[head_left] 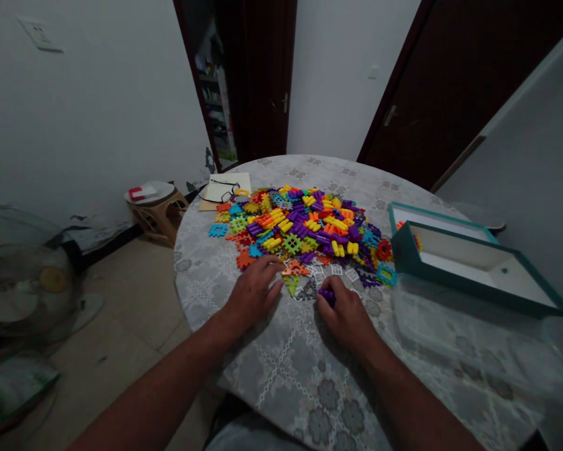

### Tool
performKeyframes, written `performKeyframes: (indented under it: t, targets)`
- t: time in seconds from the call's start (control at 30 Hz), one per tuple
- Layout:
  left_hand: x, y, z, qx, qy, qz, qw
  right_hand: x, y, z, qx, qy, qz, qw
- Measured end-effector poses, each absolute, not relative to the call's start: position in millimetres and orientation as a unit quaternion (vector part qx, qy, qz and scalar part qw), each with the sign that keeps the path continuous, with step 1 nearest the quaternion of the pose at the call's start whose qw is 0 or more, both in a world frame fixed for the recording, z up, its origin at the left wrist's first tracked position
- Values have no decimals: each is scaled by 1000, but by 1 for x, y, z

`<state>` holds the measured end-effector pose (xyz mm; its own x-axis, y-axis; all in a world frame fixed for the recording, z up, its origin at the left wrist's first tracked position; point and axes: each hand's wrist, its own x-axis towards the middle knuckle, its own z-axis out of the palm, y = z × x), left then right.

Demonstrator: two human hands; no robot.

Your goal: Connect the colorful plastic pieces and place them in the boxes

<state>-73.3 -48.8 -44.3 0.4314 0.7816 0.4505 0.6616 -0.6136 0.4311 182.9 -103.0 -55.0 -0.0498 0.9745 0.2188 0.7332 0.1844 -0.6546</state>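
both hands rest at the near edge of a heap of small interlocking plastic building pieces in purple, yellow, orange, green and blue [304, 228], spread over a round table with a grey floral-patterned plastic cloth [309, 376]. the left hand [253, 291] lies flat and open, palm down, its fingertips [274, 270] touching an orange piece [294, 268] at the rim of the heap. the right hand [344, 313] is curled shut round a small purple plastic piece [327, 295], pinched just in front of a few clear lattice pieces [316, 275] lying on the cloth. to do this picking well, i judge the flat hand should pin the loose neighbours while the other lifts its piece straight up, so the toothed edges do not drag others along; the pieces look light and likely to snag. an open teal cardboard box with a white inside [478, 266] stands to the right, near the heap but apart from both hands, its lid [431, 219] behind it.
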Motion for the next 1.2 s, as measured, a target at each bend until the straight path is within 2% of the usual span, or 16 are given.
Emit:
performKeyframes:
  t: [0.1,0.23,0.33,0.53,0.7,0.9,1.07,1.2]
  targets:
    - [-102,-32,-41,791,536,293,19,181,-103,-58,-601,-708,189,320]
    - [-116,-15,-41,786,588,190,21,179,-103,-60,-566,-728,190,336]
    - [-99,-14,-43,803,573,161,38,179,-102,-62,-561,-732,188,338]
    - [-44,-17,-45,835,517,187,33,181,-101,-66,-563,-736,164,338]
    - [-11,-19,-30,857,485,171,40,185,-98,-70,-565,-741,140,334]
    - [1,-8,-5,858,477,188,47,198,-89,-70,-582,-715,85,377]
    - [4,8,-2,856,470,209,44,210,-81,-69,-612,-678,48,404]
    - [15,10,-7,900,405,156,33,214,-76,-75,-627,-672,58,390]
